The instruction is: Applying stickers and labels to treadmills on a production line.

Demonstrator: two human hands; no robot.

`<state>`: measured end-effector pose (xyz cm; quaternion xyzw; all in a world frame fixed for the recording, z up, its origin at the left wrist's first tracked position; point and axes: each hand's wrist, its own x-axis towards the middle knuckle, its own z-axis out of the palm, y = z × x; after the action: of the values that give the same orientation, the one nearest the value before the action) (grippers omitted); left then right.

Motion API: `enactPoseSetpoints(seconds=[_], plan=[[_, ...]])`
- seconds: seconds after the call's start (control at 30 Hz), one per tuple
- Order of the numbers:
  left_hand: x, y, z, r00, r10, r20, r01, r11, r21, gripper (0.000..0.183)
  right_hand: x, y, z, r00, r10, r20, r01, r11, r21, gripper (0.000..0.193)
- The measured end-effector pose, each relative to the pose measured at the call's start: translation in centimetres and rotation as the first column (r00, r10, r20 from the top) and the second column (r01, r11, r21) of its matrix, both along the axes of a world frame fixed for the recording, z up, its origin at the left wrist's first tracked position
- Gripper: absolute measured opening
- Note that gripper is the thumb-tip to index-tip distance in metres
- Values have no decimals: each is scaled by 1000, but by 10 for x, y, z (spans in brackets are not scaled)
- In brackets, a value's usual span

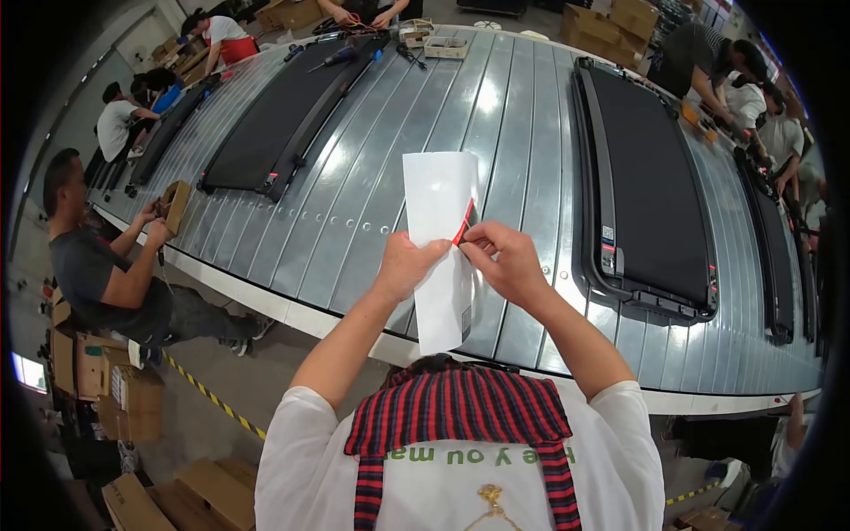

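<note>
A long white sheet (438, 190), slightly curled and glossy, is held up over the near part of the metal table. My left hand (409, 265) is closed on its left side, thumb lying across the front. At the sheet's right edge, a narrow red and black sticker (463, 221) stands partly away from the white surface. My right hand (506, 263) pinches at the lower end of this sticker with thumb and index finger. A small printed patch shows near the sheet's lower right corner.
Ribbed metal table (372, 190) spreads ahead of me. A framed black panel (645, 168) lies to the right, another black panel (288, 115) to the far left. A screwdriver (335, 59) rests on the left panel. A co-worker (115, 239) stands at the left edge; others work around the table.
</note>
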<state>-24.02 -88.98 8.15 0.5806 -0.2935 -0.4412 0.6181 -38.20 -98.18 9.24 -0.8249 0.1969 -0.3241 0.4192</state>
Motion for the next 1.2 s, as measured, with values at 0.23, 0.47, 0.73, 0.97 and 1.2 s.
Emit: enactPoseSetpoints(seconds=[0.23, 0.47, 0.73, 0.97, 1.2], plan=[[-4, 6, 12, 967, 17, 254, -35, 997, 70, 23, 10, 2, -10, 997, 77, 4, -77, 994, 82, 14], [-6, 16, 12, 819, 8, 574, -39, 998, 41, 22, 16, 3, -9, 989, 145, -17, -141, 977, 160, 15], [-3, 25, 20, 915, 47, 401, -72, 996, 48, 22, 16, 3, -7, 961, 276, 23, -270, 916, 298, 13], [16, 35, 13, 990, 139, 26, -135, 984, -114, 29, 28, 10, -2, 919, 294, 261, -390, 764, 514, 12], [20, 47, 11, 972, 231, 33, -219, 953, -207, 43, 54, 34, 5, 935, 232, 268, -348, 741, 575, 13]])
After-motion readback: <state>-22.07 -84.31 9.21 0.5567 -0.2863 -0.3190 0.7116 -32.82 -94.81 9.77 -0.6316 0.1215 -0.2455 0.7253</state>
